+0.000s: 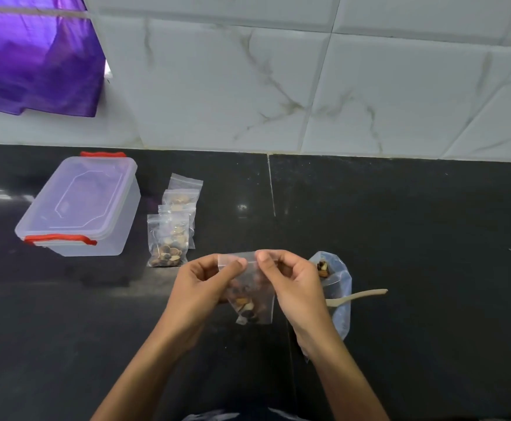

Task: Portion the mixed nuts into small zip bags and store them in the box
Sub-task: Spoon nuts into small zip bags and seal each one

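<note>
Both hands hold one small clear zip bag [252,302] above the black counter, mixed nuts in its lower half. My left hand [199,284] pinches the left part of its top strip, and my right hand [293,284] pinches the strip beside it. A row of filled small zip bags [169,235] lies on the counter to the left. Further left stands a clear plastic box [81,208], lid on, with red clips. Partly hidden behind my right hand is a larger clear bag [339,287] with a few nuts inside. A wooden spoon [360,296] rests on it.
The black counter [430,238] runs along a white marble-tiled wall [309,86]. A purple cloth [35,56] hangs at the upper left. A seam in the counter [271,186] runs back from my hands toward the wall.
</note>
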### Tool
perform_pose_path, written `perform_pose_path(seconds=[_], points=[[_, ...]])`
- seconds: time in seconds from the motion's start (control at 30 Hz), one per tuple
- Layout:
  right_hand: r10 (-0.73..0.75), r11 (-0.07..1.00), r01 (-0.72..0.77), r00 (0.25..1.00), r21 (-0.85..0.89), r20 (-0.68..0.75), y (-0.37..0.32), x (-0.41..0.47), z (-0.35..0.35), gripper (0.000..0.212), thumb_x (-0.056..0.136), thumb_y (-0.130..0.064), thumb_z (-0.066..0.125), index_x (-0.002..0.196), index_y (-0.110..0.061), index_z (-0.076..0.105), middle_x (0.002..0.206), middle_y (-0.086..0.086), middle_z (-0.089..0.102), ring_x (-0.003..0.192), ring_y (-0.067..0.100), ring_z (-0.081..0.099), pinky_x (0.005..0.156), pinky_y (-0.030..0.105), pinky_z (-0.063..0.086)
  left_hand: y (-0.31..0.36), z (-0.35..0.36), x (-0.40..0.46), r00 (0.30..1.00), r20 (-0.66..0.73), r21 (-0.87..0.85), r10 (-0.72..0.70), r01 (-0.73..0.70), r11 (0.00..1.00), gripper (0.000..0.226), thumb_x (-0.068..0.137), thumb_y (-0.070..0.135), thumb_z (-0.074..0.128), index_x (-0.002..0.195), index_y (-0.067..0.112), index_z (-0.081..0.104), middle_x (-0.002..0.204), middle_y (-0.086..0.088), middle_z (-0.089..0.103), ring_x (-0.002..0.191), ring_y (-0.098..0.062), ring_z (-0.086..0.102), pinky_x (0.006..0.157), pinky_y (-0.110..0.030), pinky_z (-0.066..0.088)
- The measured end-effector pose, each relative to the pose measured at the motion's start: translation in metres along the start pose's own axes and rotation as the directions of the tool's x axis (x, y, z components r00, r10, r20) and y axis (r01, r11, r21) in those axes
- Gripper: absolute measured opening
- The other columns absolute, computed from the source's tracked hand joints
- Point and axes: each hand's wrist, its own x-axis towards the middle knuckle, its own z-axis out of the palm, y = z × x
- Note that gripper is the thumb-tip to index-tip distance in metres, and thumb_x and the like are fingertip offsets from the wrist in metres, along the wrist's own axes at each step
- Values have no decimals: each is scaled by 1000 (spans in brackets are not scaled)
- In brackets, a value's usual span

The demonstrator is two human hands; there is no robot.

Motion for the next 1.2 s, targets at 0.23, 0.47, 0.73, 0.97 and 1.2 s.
perform_pose_path(seconds=[0.23, 0.47, 0.73, 0.97, 1.2], points=[[66, 996, -72, 992, 55, 106, 1, 1, 9, 18, 89, -20, 62, 99, -7, 70, 85, 3, 73, 77, 4, 70, 59, 11, 50, -2, -7, 3, 996, -40, 64, 74, -71, 995, 12, 70, 22, 68, 70, 12, 75, 72, -13, 72, 64, -18, 68, 60, -28, 54], [29, 999, -31, 997, 21, 78, 5, 2, 8, 17, 90, -23, 60, 97, -10, 70, 86, 3, 74, 82, 9, 71, 66, 19, 55, -7, -5, 2, 993, -43, 133, 107, -100, 986, 12, 74, 24, 68, 77, 15, 75, 77, -10, 74, 72, -21, 72, 60, -28, 55], [113, 986, -119, 992, 114, 59, 14, 6, 5, 34, 79, -34, 65, 101, -8, 67, 91, 7, 75, 86, 19, 72, 78, 30, 57, -8, -9, 5, 999, -36, -63, -33, 31, 998, 22, 71, 22, 64, 76, 1, 71, 70, -13, 72, 58, -17, 67, 51, -25, 55], [54, 996, -56, 998, 66, 23, 15, 7, 10, 21, 93, -26, 55, 93, -10, 68, 84, 4, 75, 80, 14, 72, 69, 21, 56, -9, -2, 5, 988, -150, 22, 44, -42, 999, 23, 70, 28, 70, 71, 6, 74, 71, -14, 73, 61, -17, 69, 59, -31, 54], [42, 996, -44, 999, 79, 26, 13, 6, 11, 19, 87, -27, 62, 94, -10, 69, 84, 4, 75, 82, 15, 72, 77, 31, 58, -10, -1, 4, 995, -89, 81, 53, -46, 996, 13, 72, 23, 72, 73, 10, 74, 75, -13, 73, 71, -25, 71, 65, -39, 56]])
